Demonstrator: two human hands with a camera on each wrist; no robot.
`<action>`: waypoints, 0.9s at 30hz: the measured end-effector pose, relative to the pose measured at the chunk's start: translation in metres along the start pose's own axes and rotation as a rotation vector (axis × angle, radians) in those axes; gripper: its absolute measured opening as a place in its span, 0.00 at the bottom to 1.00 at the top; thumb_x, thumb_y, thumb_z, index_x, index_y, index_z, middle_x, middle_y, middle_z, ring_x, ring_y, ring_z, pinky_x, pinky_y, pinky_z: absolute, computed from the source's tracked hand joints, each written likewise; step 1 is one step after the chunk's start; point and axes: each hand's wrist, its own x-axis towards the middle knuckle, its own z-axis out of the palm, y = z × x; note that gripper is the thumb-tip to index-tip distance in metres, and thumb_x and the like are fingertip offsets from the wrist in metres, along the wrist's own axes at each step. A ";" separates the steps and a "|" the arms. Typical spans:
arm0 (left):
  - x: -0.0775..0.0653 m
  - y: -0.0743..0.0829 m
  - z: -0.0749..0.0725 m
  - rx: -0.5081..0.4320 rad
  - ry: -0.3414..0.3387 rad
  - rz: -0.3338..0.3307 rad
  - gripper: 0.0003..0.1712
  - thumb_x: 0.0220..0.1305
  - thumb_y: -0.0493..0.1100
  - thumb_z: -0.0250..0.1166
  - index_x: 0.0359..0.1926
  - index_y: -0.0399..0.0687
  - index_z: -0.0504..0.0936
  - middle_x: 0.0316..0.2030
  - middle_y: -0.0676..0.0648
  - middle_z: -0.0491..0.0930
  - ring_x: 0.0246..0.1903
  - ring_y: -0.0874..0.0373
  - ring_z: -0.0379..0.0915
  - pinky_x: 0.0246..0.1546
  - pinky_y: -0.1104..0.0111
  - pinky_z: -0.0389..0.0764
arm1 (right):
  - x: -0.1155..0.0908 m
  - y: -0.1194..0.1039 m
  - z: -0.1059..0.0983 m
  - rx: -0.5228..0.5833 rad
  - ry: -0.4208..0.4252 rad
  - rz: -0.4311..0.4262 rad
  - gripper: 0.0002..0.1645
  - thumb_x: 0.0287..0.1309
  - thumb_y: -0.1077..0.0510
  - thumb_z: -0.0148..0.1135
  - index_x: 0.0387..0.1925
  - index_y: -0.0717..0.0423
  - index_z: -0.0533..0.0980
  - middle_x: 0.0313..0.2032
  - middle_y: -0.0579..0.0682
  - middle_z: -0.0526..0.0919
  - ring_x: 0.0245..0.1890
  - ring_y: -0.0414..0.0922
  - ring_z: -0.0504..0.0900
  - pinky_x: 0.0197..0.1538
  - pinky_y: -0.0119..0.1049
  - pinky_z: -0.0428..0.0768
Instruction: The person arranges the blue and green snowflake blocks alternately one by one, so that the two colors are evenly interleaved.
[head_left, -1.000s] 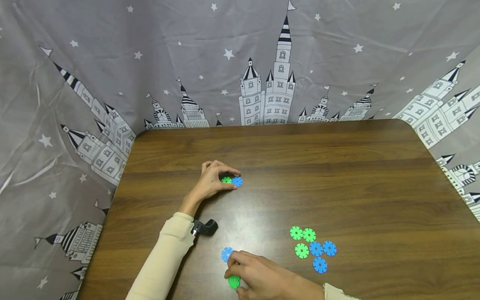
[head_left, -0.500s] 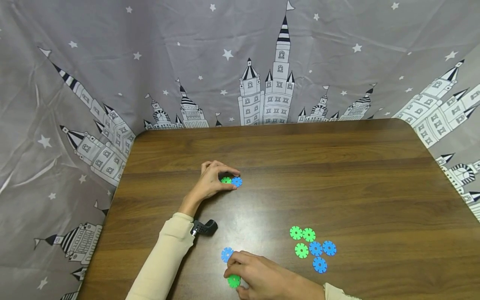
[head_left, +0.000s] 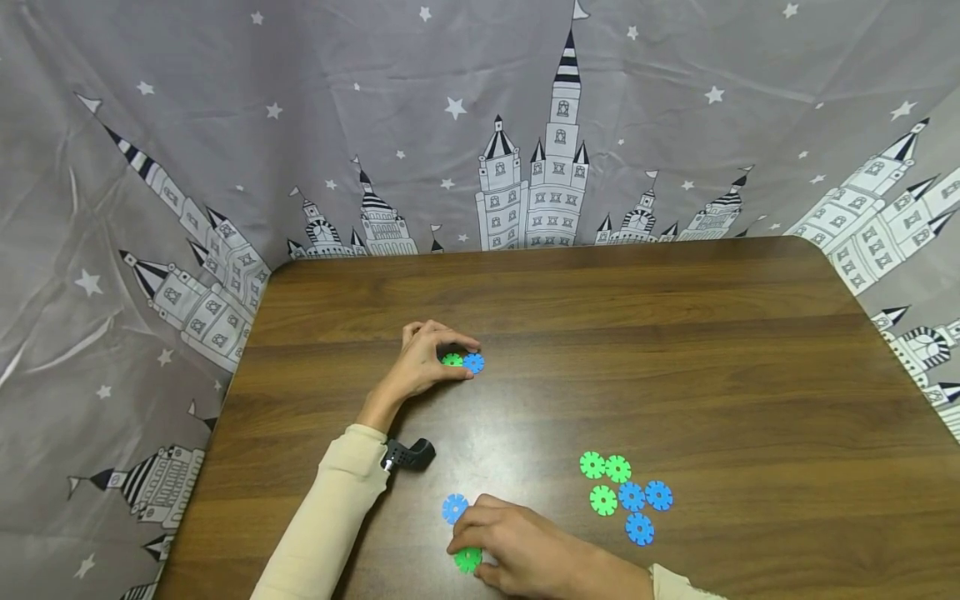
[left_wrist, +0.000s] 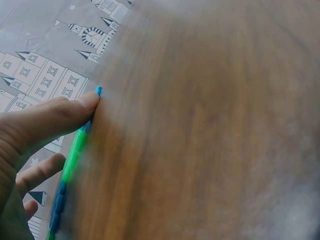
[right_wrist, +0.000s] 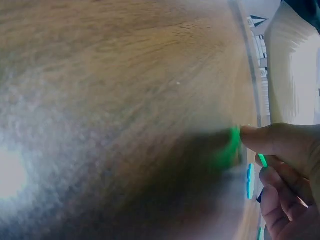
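At the table's left centre, the left hand [head_left: 423, 358] pinches a blue notched disc [head_left: 474, 363] between thumb and finger. A green notched disc [head_left: 453, 360] lies beside it, partly covered by the hand. In the left wrist view, a row of green and blue discs [left_wrist: 74, 155] runs past the thumb along the tabletop. Near the front edge, the right hand [head_left: 525, 546] holds another green notched disc [head_left: 468, 559] between curled fingers and thumb. Just above those fingers lies a loose blue notched disc [head_left: 454, 508]. In the right wrist view, the held green disc [right_wrist: 263, 160] is mostly hidden.
To the right of the right hand, green discs [head_left: 603, 501] and blue discs [head_left: 640, 529] lie loosely grouped on the brown wooden table [head_left: 675, 350]. A grey curtain [head_left: 300, 125] printed with castles hangs behind and beside it.
The right hand has moved up very slightly, with its thumb nearer the fingers, and the green disc has shifted a little with it. The left hand stays where it was.
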 end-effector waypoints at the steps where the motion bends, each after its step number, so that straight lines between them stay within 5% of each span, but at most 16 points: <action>1: 0.000 0.000 0.000 0.000 0.000 0.000 0.24 0.42 0.46 0.82 0.44 0.53 0.89 0.42 0.52 0.85 0.44 0.56 0.69 0.61 0.50 0.45 | 0.000 0.000 0.000 0.000 0.004 0.004 0.16 0.52 0.60 0.72 0.46 0.50 0.83 0.44 0.38 0.81 0.47 0.32 0.75 0.54 0.16 0.66; 17: 0.000 -0.002 0.001 0.009 -0.001 0.002 0.24 0.42 0.47 0.82 0.44 0.54 0.89 0.42 0.53 0.85 0.44 0.56 0.68 0.60 0.50 0.46 | -0.004 0.005 -0.003 0.084 0.099 0.198 0.19 0.51 0.59 0.74 0.47 0.50 0.83 0.46 0.37 0.82 0.50 0.34 0.77 0.55 0.27 0.73; 27: 0.000 -0.001 0.000 0.004 -0.004 -0.002 0.23 0.42 0.46 0.82 0.44 0.54 0.89 0.41 0.53 0.85 0.44 0.56 0.69 0.61 0.50 0.45 | -0.005 0.015 -0.003 0.348 0.232 0.351 0.21 0.45 0.67 0.76 0.46 0.55 0.84 0.43 0.41 0.84 0.39 0.35 0.77 0.41 0.27 0.77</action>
